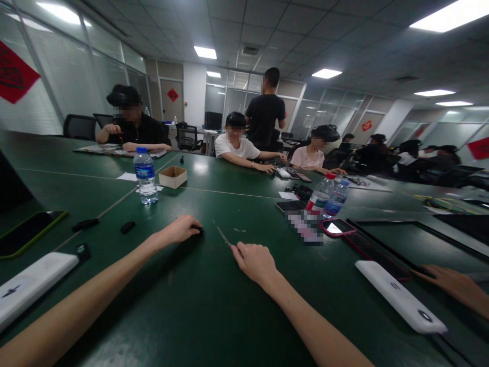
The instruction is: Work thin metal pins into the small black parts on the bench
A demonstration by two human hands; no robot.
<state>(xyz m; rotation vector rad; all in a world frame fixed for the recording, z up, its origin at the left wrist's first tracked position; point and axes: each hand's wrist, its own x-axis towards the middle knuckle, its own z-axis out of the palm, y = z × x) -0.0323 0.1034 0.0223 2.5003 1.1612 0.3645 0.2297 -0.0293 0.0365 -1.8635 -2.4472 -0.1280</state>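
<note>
My left hand (179, 229) rests low over the green table with its fingers closed on a small black piece (197, 231), mostly covered by the fingertips. To its right, my right hand (255, 261) is closed around a thin, pale, rod-like tool (222, 236). The tool's tip points away from me and to the left, and its handle is hidden in the fist. A gap of table separates the tool from the black piece. Small pale scraps (239, 230) lie just beyond my right hand. Left of my left hand lies another small black piece (128, 227).
A water bottle (145, 176) and an open box (173, 177) stand ahead to the left. White power banks (399, 295) lie on both sides. Phones (338, 228) and more bottles (336, 199) are at right, near another person's hand (454, 288). People sit across the table.
</note>
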